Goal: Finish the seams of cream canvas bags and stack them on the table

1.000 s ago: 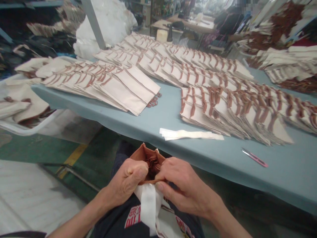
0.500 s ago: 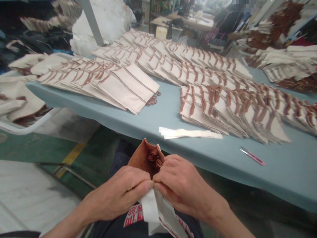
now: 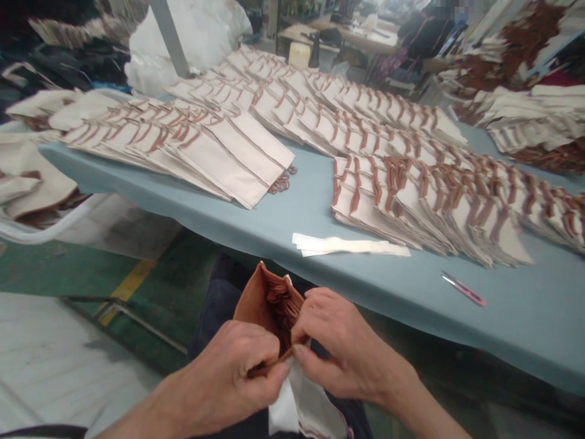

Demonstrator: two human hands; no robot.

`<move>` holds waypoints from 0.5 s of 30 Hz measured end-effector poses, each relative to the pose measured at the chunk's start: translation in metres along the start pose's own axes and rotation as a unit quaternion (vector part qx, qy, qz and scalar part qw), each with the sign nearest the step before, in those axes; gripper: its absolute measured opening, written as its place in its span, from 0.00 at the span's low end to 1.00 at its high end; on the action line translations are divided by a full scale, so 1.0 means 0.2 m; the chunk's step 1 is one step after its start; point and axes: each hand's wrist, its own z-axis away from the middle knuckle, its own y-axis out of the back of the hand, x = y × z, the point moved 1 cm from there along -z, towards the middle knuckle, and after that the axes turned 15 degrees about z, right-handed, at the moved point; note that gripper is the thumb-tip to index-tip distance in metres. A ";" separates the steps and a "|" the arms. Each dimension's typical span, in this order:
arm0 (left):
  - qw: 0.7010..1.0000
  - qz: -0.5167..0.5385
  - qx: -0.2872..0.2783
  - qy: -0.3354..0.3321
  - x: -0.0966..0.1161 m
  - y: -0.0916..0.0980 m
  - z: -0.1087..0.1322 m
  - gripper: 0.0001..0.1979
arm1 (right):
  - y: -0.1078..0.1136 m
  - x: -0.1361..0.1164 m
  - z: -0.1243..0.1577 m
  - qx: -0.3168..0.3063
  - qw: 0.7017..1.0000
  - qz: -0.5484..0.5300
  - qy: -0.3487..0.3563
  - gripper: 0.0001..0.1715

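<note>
A fabric bag (image 3: pixel 254 300) with a brown inside and a cream outside stands over my lap, its mouth open toward the table. Gathered brown folds of cloth (image 3: pixel 280 300) show inside it. My left hand (image 3: pixel 244 360) is closed on the bag's near edge, fingers curled and thumb pressed down. Just beside it, my right hand (image 3: pixel 340 344) pinches the same edge between thumb and fingers. A white strip (image 3: pixel 283 405) hangs down below my left thumb, over the cream side of the bag. The fingertips partly hide the edge being gripped.
On the blue-covered table (image 3: pixel 256 235) lie rows of cream pieces with brown edging (image 3: pixel 388 201) and another overlapping stack (image 3: pixel 219 158). White strips (image 3: pixel 350 245) and pink-handled thread snips (image 3: pixel 464 288) lie near the front edge. A white bin (image 3: pixel 105 222) of cloth stands left.
My fingertips have shifted slightly apart along the bag's edge, and my left hand has rolled and lowered. Red printing on the bag's side has gone out of sight.
</note>
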 end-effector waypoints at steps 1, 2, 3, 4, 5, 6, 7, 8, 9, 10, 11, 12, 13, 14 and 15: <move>1.000 0.001 -0.004 -0.002 0.01 -0.02 0.01 0.17 | 0.00 0.02 0.01 0.001 1.000 0.000 -0.009 0.11; 1.000 0.000 -0.008 -0.006 0.02 -0.03 0.01 0.17 | -0.01 0.04 0.01 0.004 1.000 0.000 -0.019 0.13; 1.000 -0.003 -0.012 -0.010 0.04 -0.04 0.02 0.17 | -0.02 0.06 0.01 0.009 1.000 -0.001 -0.029 0.15; 1.000 -0.007 -0.015 -0.017 0.05 -0.05 0.03 0.17 | -0.03 0.08 0.01 0.014 0.999 -0.005 -0.036 0.18; 0.999 -0.010 -0.020 -0.025 0.06 -0.06 0.03 0.17 | -0.05 0.10 0.01 0.020 0.999 -0.011 -0.039 0.20; 0.999 -0.008 -0.028 -0.041 0.07 -0.06 0.04 0.17 | -0.07 0.12 0.01 0.028 0.999 -0.020 -0.037 0.23; 0.997 -0.005 -0.036 -0.061 0.08 -0.06 0.04 0.17 | -0.09 0.13 0.01 0.037 0.998 -0.033 -0.034 0.26; 0.995 0.003 -0.045 -0.083 0.09 -0.06 0.04 0.17 | -0.12 0.15 0.01 0.047 0.997 -0.046 -0.032 0.28; 0.993 0.013 -0.056 -0.101 0.09 -0.05 0.04 0.17 | -0.14 0.16 0.01 0.058 0.996 -0.061 -0.033 0.30; 0.991 0.023 -0.065 -0.114 0.10 -0.05 0.04 0.17 | -0.17 0.17 0.01 0.071 0.994 -0.078 -0.034 0.31; 0.990 0.032 -0.071 -0.119 0.11 -0.04 0.03 0.18 | -0.20 0.18 0.01 0.082 0.991 -0.096 -0.036 0.32; 0.989 0.040 -0.077 -0.119 0.12 -0.04 0.03 0.19 | -0.22 0.18 0.00 0.092 0.989 -0.113 -0.040 0.32; 0.989 0.049 -0.081 -0.116 0.13 -0.04 0.02 0.19 | -0.24 0.19 0.00 0.100 0.986 -0.127 -0.044 0.32; 0.988 0.062 -0.084 -0.116 0.14 -0.05 0.01 0.20 | -0.26 0.19 0.00 0.107 0.983 -0.139 -0.047 0.33; 0.986 0.078 -0.090 -0.118 0.16 -0.06 -0.01 0.20 | -0.27 0.19 0.00 0.113 0.981 -0.148 -0.051 0.33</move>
